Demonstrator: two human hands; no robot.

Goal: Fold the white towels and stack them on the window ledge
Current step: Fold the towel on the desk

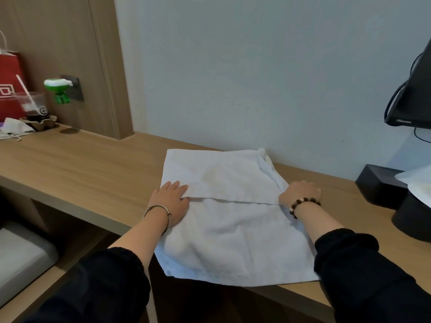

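- White towel (224,206) flat on wooden desk (81,164), folded edge across middle.
- Left hand (171,201) at its 9 o'clock, fingers flat, pressing.
- Right hand (300,194) at 3 o'clock, curled round the edge.

Red paper bag (8,85) cut off at left edge, black flat monitor (412,94) cut off at right; its small logo too blurred to read; clear plastic cup (32,106) w/ straw smeared by blur. Right hand (300,193): fingers curl under, tips hidden behind knuckles at folded edge of white terry towel (233,229); grey cushion (21,252) runs off bottom-left.
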